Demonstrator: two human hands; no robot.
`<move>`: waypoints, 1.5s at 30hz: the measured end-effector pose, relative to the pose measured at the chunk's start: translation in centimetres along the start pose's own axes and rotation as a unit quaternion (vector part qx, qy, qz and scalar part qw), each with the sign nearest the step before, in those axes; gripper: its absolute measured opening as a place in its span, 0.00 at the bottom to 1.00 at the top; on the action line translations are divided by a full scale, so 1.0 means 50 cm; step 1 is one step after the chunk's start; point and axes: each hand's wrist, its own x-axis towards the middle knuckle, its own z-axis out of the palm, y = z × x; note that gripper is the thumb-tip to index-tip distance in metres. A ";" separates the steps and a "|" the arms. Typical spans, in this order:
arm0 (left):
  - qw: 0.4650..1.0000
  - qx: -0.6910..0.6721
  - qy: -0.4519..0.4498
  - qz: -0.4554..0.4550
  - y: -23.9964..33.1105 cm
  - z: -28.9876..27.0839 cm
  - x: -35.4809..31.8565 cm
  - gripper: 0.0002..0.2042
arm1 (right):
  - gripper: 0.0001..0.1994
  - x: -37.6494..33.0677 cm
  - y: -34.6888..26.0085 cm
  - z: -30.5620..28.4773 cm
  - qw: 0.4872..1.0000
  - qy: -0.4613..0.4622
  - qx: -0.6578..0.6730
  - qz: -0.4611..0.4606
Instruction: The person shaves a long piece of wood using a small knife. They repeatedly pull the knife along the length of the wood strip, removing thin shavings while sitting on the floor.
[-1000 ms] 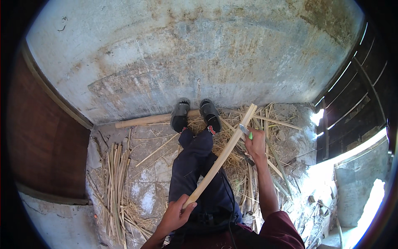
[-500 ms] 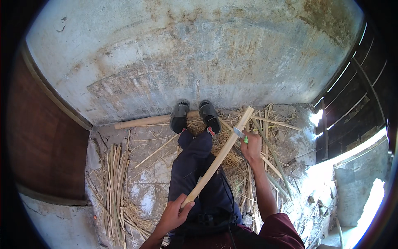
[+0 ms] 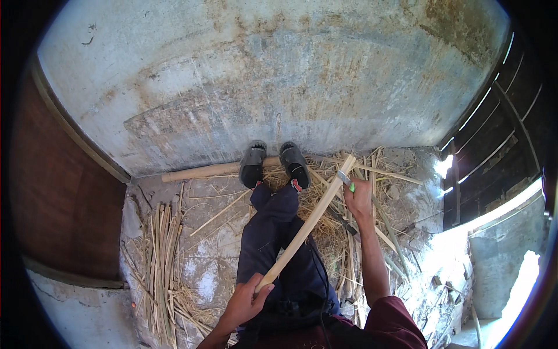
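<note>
A pale split bamboo strip [image 3: 305, 230] slants across my legs, its near end low on the left and its far end up on the right. My left hand [image 3: 247, 299] is closed round the near end, thumb on top. Toward the far end, my right hand [image 3: 358, 198] grips a knife [image 3: 345, 178] with a green handle. The knife's blade lies across the strip, touching it close to the far tip. Most of the handle is hidden inside my right fist.
Several split strips [image 3: 160, 250] lie in a pile on the left. Shavings and more sticks [image 3: 349, 262] cover the floor to the right. A thick pole [image 3: 200, 171] rests along the wall [image 3: 279, 75] by my shoes [image 3: 253, 163]. A brown door panel [image 3: 72, 192] stands at left.
My right hand and the knife have slid up and to the right along the strip, nearer its far end. My left hand keeps its hold in nearly the same place.
</note>
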 end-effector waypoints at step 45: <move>0.998 -0.024 0.052 -0.029 -0.089 -0.043 0.016 0.16 | 0.18 -0.259 0.501 0.093 0.921 -0.204 0.029 0.332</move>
